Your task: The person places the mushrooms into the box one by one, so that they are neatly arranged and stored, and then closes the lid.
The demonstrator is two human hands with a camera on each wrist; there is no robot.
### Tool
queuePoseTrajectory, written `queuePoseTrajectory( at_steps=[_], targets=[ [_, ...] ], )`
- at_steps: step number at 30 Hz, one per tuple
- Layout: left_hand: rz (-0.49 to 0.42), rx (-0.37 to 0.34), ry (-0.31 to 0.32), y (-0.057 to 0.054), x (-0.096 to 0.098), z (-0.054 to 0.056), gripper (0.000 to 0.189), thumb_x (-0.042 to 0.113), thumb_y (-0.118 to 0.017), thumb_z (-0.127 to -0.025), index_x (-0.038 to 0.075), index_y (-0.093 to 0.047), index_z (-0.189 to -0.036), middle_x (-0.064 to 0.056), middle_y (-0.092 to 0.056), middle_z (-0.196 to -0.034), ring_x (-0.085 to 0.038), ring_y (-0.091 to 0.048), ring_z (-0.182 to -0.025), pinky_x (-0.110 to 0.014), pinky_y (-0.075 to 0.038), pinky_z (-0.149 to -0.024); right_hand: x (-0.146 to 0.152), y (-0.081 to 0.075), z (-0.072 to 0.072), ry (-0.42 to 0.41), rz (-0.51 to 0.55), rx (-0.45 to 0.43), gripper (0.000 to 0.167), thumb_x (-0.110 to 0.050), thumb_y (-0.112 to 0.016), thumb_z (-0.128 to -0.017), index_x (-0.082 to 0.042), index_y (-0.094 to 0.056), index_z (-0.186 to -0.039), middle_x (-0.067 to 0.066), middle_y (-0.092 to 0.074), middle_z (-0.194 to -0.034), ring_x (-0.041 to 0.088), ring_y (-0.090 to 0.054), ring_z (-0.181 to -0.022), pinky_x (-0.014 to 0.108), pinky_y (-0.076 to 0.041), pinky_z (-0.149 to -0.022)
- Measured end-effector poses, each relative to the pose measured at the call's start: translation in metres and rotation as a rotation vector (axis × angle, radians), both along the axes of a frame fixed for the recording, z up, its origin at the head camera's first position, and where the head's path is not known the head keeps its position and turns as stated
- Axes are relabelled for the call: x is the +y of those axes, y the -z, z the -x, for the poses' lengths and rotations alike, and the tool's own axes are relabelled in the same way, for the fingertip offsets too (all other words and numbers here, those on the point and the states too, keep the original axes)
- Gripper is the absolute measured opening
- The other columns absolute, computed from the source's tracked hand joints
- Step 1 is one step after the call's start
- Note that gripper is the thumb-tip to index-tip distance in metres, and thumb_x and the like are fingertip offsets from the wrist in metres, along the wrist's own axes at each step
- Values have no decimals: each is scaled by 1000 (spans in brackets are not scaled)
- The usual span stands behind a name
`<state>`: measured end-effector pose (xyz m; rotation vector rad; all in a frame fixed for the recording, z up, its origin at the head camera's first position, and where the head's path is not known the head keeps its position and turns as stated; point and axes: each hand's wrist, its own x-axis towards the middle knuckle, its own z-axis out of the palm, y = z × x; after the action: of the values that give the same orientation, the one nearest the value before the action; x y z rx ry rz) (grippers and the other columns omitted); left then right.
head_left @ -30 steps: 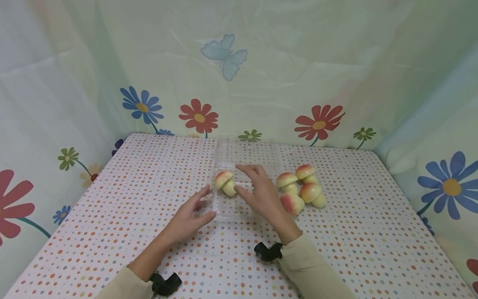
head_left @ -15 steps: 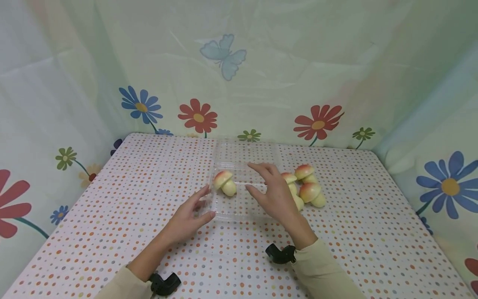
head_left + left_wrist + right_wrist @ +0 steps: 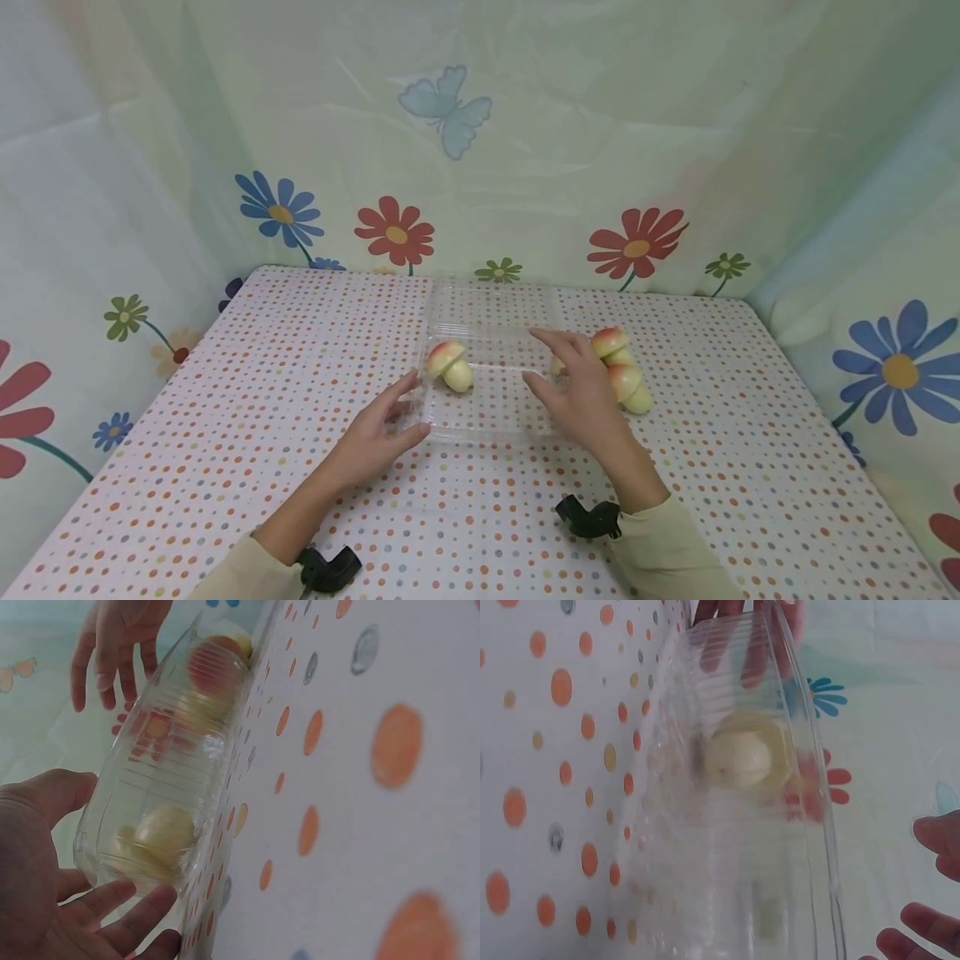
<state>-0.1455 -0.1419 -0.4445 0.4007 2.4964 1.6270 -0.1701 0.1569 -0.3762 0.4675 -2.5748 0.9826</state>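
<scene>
A clear plastic clamshell box (image 3: 491,429) lies with its lid folded back, away from me. Inside, toward its left end, rests one toy mushroom (image 3: 450,367) with a red-and-yellow cap and pale stem. My left hand (image 3: 381,435) is at the box's left wall, fingers and thumb spread around that end; the left wrist view shows the fingertips (image 3: 161,900) right at the plastic. Over the right end of the box hovers my right hand (image 3: 588,400), thumb and fingers apart, with nothing between them. The right wrist view shows its fingers (image 3: 930,926) beside the box wall.
To the right of the box is a cluster of similar mushrooms (image 3: 626,387), partly hidden behind my right hand. A dotted cloth (image 3: 262,400) covers the table. Flowered curtains (image 3: 540,167) stand behind it and at both sides.
My right hand has moved right, from over the mushroom in the box toward the cluster, covering more of it. The left hand and the box have stayed in place.
</scene>
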Motion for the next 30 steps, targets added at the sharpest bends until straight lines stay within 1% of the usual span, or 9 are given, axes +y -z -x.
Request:
queuePoseTrajectory(
  at_steps=[6,12,13,17,19,20,21,26,30],
  targets=[
    [-4,-4,4,1,0,0,84,33,-71,-100,21,-22,-166,-4,-35,-168,-40,-39,-150,-65,-36,-117,16,-1,-4,17,6,-2,55,-10,-76,-94,-14,-59,-146,19,-57,-137,35,-59,-123,55,-56,-89],
    [-1,-7,5,1,0,1,84,34,-71,-99,22,-22,-167,-4,-34,-168,-41,-38,-151,-66,-36,-117,32,-3,-6,25,-30,0,51,-10,-75,-94,-7,-60,-143,21,-59,-133,37,-60,-116,55,-57,-86],
    [0,-6,6,1,1,1,84,34,-71,-99,22,-22,-167,-4,-34,-168,-41,-38,-151,-66,-36,-117,35,-3,-7,33,-43,-13,51,-10,-75,-94,-7,-60,-143,22,-58,-133,38,-61,-111,54,-56,-84],
    [2,-10,3,1,0,1,84,35,-71,-99,22,-22,-166,-4,-34,-168,-40,-38,-151,-66,-36,-117,45,-8,-8,37,-94,-92,49,-10,-73,-96,-7,-59,-143,25,-56,-139,42,-59,-114,57,-53,-87],
    [2,-11,-1,0,0,1,84,34,-71,-99,22,-22,-166,-4,-34,-168,-41,-38,-151,-66,-36,-117,50,-11,-8,23,-127,-123,49,-10,-71,-96,-8,-58,-144,26,-55,-140,44,-58,-115,61,-52,-89],
    [2,-12,-2,0,0,0,84,35,-71,-99,22,-22,-166,-4,-34,-168,-41,-38,-151,-66,-36,-117,52,-12,-8,12,-136,-131,49,-8,-70,-96,-7,-59,-143,27,-56,-140,45,-57,-119,63,-51,-91],
    [2,-11,-2,0,-1,0,84,34,-71,-99,22,-22,-166,-4,-34,-168,-41,-38,-151,-66,-37,-116,54,-13,-8,1,-144,-141,48,-7,-69,-96,-7,-59,-143,26,-55,-140,44,-58,-118,62,-51,-89],
    [2,-11,-1,0,0,1,84,34,-71,-99,21,-22,-167,-4,-34,-168,-41,-38,-151,-66,-37,-117,64,-16,-7,-43,-171,-187,44,-1,-66,-94,-2,-62,-138,26,-57,-139,46,-57,-125,64,-51,-94],
    [0,-10,-3,1,-1,0,84,33,-71,-99,21,-22,-167,-4,-34,-168,-41,-38,-151,-65,-37,-116,66,-16,-7,-57,-204,-259,43,0,-68,-92,-1,-64,-135,26,-61,-134,43,-59,-116,60,-52,-90]
  ],
)
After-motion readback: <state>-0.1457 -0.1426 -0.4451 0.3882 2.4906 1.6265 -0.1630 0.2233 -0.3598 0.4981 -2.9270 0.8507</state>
